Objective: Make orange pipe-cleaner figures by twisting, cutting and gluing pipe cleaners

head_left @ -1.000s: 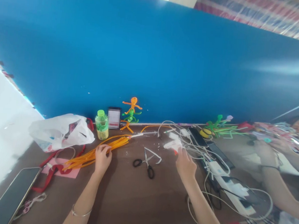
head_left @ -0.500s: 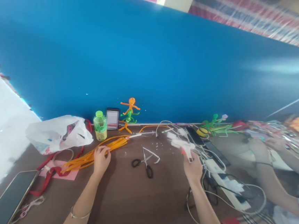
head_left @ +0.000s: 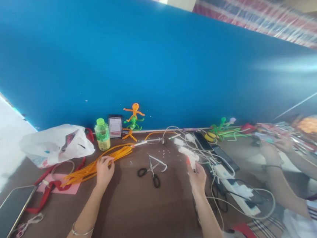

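Right hand [head_left: 198,180] is clamped on glue gun [head_left: 188,155]; left hand [head_left: 104,171], nearer orange stem bundle [head_left: 122,152], touches it, can't tell if gripping; bundle slants rightward toward back edge of tabletop [head_left: 139,215]

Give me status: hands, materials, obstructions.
Left hand on orange strands. Right hand holding glue gun. Scissors between them, blades open.

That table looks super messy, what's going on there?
Someone's right hand is holding a white glue gun above the table. Their left hand rests on a bundle of orange strands. Open scissors lie between the two hands. Farther back stands an orange and green figure, and another person sits off to the right.
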A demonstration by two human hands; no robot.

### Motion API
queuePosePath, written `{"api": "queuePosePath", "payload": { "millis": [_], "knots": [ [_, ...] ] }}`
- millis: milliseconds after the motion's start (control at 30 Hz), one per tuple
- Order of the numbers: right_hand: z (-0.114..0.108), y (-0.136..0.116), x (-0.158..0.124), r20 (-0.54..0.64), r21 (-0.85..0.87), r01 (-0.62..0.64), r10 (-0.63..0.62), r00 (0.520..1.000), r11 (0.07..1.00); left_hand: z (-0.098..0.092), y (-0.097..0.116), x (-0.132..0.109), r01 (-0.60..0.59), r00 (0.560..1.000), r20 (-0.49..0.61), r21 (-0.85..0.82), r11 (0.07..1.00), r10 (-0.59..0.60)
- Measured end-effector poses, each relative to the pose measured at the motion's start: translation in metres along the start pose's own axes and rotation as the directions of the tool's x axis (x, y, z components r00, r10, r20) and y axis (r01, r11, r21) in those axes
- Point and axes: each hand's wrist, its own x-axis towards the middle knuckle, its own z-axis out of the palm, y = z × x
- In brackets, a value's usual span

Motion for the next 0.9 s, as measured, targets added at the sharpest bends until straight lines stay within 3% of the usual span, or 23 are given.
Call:
{"api": "queuePosePath", "payload": {
  "millis": [200,300,400,700,767,900],
  "knots": [
    [-0.002,-0.001,-0.006,-0.004,0.113,-0.045,0.046,0.999,0.993,0.001,0.0,0.0,-0.006,1.0,-0.002,-0.005,1.0,0.006],
    [-0.003,-0.007,-0.012,0.181,0.341,-0.207,0.151,0.972,0.917,0.001,-0.001,0.001,-0.005,1.0,-0.002,0.0,1.0,0.005],
    [-0.006,-0.014,-0.016,0.366,0.499,-0.337,0.158,0.917,0.798,0.001,-0.001,0.001,-0.002,1.0,-0.004,-0.005,1.0,0.002],
    [-0.013,-0.018,-0.023,0.525,0.499,-0.451,0.156,0.837,0.74,0.0,0.002,0.001,0.008,1.0,-0.001,-0.014,1.0,-0.008],
    [-0.013,-0.018,-0.024,0.512,0.477,-0.419,0.143,0.847,0.772,-0.001,0.002,0.002,0.017,1.0,0.002,-0.014,1.0,-0.017],
    [-0.02,-0.011,-0.018,0.358,0.429,-0.274,0.117,0.927,0.861,0.0,0.001,0.001,0.027,1.0,0.009,-0.025,0.999,-0.027]
  ]
}}
